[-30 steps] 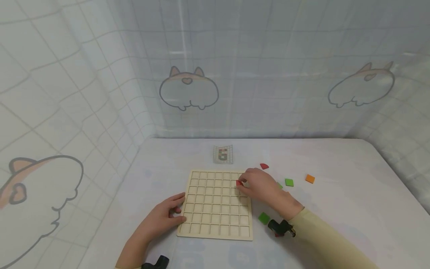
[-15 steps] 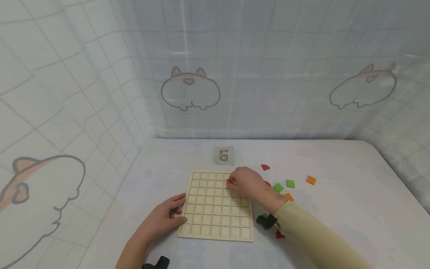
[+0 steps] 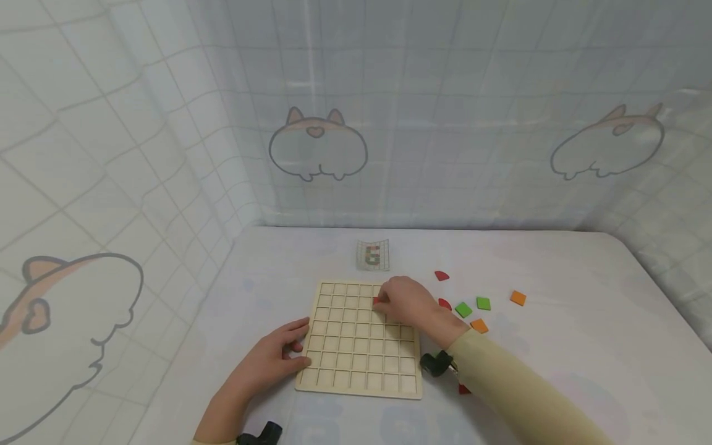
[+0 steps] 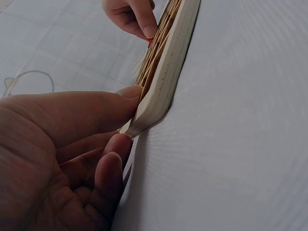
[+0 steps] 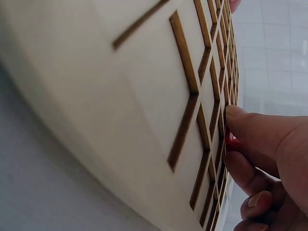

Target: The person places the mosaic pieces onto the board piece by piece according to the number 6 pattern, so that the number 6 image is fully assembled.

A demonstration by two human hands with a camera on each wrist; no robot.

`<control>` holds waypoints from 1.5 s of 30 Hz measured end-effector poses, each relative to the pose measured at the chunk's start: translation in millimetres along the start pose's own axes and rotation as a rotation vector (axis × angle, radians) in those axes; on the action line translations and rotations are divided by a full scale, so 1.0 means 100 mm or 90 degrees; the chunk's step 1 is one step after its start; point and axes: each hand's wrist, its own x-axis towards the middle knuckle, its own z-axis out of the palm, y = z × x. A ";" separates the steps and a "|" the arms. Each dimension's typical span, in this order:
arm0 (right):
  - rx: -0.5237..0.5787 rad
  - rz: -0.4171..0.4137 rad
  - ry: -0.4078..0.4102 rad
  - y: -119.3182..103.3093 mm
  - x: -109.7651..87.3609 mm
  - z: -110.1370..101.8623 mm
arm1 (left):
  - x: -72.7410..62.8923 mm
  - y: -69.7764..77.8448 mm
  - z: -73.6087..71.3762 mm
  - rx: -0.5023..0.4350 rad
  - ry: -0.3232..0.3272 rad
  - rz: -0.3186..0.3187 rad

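A small red piece (image 5: pixel 231 139) sits between the thumb and finger of the right hand (image 3: pixel 408 301), which pinches it over the far right part of a wooden grid board (image 3: pixel 353 363); its shape, and whether it touches a cell floor, I cannot make out behind the fingers. The left hand (image 3: pixel 271 356) grips the board's left edge, thumb over the rim. Right of the board lie two green square tiles (image 3: pixel 483 303), two orange square tiles (image 3: pixel 518 298) and two curved red tiles (image 3: pixel 442 275); another red tile (image 3: pixel 464 389) shows partly beside the beige right sleeve (image 3: pixel 512 383). Beyond the board, a small printed card (image 3: pixel 372 256) rests on the white tabletop (image 3: pixel 289 253), before a grid-patterned curtain (image 3: pixel 445 123) with corgi drawings.
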 end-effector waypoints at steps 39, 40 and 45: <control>0.128 -0.008 0.052 0.19 -0.52 -0.27 | 0.05 -0.01 0.01 -0.027 -0.008 -0.006; 0.129 -0.013 0.056 0.21 -0.55 -0.28 | 0.05 -0.01 0.01 -0.028 -0.008 -0.009; 0.126 -0.010 0.058 0.30 -0.67 -0.31 | 0.05 -0.02 0.01 -0.023 -0.008 -0.016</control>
